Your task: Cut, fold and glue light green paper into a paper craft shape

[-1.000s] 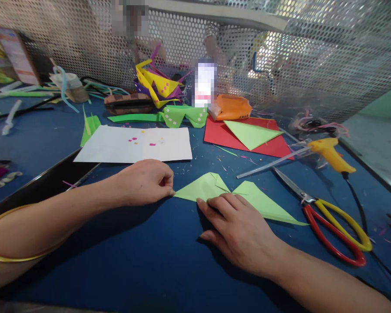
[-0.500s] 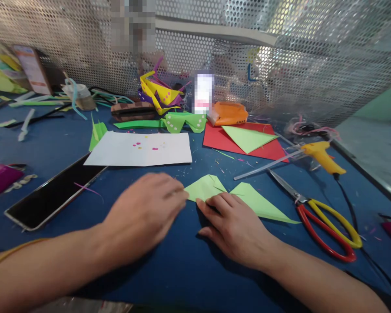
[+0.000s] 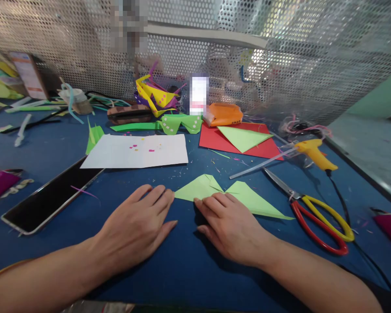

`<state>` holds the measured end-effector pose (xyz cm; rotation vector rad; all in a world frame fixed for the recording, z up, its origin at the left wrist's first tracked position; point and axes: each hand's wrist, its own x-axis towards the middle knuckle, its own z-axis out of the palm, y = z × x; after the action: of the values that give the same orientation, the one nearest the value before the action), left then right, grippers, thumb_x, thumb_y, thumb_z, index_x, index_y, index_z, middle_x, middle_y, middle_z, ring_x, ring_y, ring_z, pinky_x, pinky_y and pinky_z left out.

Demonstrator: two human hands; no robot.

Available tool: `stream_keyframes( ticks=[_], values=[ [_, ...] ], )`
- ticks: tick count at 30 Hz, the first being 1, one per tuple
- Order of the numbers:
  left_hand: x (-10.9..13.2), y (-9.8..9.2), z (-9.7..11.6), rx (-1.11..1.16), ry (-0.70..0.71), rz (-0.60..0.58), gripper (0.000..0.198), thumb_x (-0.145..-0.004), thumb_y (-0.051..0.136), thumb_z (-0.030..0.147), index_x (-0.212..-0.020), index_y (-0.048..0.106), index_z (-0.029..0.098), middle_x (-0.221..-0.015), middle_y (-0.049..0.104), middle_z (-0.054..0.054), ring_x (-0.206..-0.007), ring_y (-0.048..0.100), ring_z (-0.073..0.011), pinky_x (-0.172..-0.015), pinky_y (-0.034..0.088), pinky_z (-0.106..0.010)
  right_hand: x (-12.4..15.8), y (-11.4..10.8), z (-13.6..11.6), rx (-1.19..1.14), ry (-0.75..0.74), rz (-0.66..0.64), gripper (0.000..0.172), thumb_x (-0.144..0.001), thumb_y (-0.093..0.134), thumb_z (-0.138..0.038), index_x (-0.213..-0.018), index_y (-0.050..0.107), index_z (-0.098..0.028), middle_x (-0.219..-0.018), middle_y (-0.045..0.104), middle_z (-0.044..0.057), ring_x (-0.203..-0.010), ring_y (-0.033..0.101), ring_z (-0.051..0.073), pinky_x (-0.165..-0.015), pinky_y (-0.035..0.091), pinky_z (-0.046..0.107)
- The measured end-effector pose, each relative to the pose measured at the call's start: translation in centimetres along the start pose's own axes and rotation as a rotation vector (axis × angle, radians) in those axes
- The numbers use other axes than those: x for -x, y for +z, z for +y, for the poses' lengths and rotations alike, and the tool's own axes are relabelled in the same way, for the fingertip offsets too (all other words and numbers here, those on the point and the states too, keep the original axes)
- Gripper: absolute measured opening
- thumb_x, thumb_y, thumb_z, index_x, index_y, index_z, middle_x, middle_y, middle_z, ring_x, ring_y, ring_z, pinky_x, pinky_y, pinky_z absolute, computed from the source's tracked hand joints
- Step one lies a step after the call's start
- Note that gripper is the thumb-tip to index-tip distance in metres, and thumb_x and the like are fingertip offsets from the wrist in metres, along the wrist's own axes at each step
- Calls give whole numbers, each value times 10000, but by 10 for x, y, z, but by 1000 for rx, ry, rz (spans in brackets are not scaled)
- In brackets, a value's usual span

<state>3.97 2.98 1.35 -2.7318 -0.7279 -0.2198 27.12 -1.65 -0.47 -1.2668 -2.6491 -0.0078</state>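
A light green folded paper (image 3: 198, 188) lies flat on the blue table, its two pointed wings spreading left and right. My left hand (image 3: 140, 221) rests palm down at its left tip, fingers stretched out and thumb apart. Over the lower middle edge of the paper, my right hand (image 3: 228, 221) presses down with its fingertips, the thumb held away on the table. Neither hand is wrapped round anything. Part of the paper's lower edge is hidden under my right fingers.
Scissors (image 3: 319, 221) with red and yellow handles and a yellow glue gun (image 3: 316, 154) lie at right. Behind are white paper (image 3: 163, 152) with small scraps, red paper (image 3: 211, 139), a green paper mask (image 3: 182, 124) and an orange pack (image 3: 223, 114). A dark phone (image 3: 48, 195) lies left.
My left hand has slid left and down along the paper to its left tip, with its thumb spread out. My right hand stays on the paper. The view has shifted slightly.
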Motion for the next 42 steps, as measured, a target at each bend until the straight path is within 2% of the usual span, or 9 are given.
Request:
stream_keyframes(
  ticks=[4, 8, 12, 17, 21, 27, 31, 37, 42],
  values=[
    [-1, -3, 5, -30, -44, 49, 447, -919, 472, 361, -1123, 652, 6, -1138, 667, -218, -1065, 562, -360, -903, 411, -495, -1, -1, -1, 10, -3, 1, 392, -960, 463, -358, -1213, 559, -76, -1023, 592, 116, -895, 481, 244, -753, 403, 392],
    [-16, -1, 13, -32, 89, 133, 297, -887, 446, 94, -1076, 670, 46, -1054, 698, -160, -975, 609, -283, -880, 471, -425, -3, 0, -3, 17, -4, 22, 306, -938, 509, -355, -1092, 605, -108, -991, 588, 91, -873, 481, 235, -730, 394, 389],
    [-29, 4, 13, 0, 143, 48, 252, -846, 451, 30, -937, 682, 75, -876, 686, -127, -798, 624, -243, -727, 531, -377, -4, 0, -1, 30, 4, 59, 269, -945, 501, -316, -1079, 616, -113, -940, 593, 83, -857, 483, 229, -729, 393, 381],
    [-35, 4, 1, 17, 143, -53, 196, -830, 484, 38, -883, 659, 108, -833, 667, -111, -752, 619, -238, -657, 532, -368, 2, -3, 12, 74, 103, 117, 217, -959, 457, -227, -989, 652, -138, -845, 595, 66, -778, 491, 205, -664, 359, 343],
    [-41, 3, 0, -20, 176, -76, 169, -798, 500, 31, -771, 633, 132, -725, 627, -82, -654, 590, -223, -569, 493, -345, 4, -4, 19, 247, -24, 103, 169, -928, 490, -136, -868, 648, -135, -769, 574, 51, -701, 484, 180, -624, 311, 340],
    [-44, 7, 9, -59, 221, -24, 159, -778, 513, 14, -762, 604, 143, -708, 624, -62, -618, 579, -204, -542, 461, -319, -1, 4, 15, 341, -59, 152, 139, -896, 515, -109, -806, 614, -148, -737, 544, 39, -657, 462, 181, -606, 302, 341],
    [-54, 12, 6, -84, 195, 148, 153, -822, 494, 25, -832, 604, 131, -797, 659, -84, -695, 605, -209, -624, 468, -335, -3, 5, 19, 351, 33, 271, 126, -886, 522, -103, -812, 606, -162, -755, 551, 29, -685, 476, 185, -638, 329, 343],
    [-85, -8, -7, -71, 118, 295, 190, -875, 443, 40, -870, 586, 165, -856, 649, -52, -743, 592, -199, -720, 455, -352, -11, -28, 31, 341, 138, 548, 182, -924, 530, -154, -1068, 642, -166, -905, 645, 54, -812, 546, 178, -747, 369, 339],
    [-107, -34, -18, -50, -5, 265, 159, -879, 475, 67, -863, 597, 168, -830, 634, -45, -723, 572, -201, -657, 422, -334, -33, -60, 44, 313, 177, 604, 173, -917, 548, -179, -792, 666, -194, -807, 633, 24, -745, 528, 162, -747, 345, 332]
  ],
)
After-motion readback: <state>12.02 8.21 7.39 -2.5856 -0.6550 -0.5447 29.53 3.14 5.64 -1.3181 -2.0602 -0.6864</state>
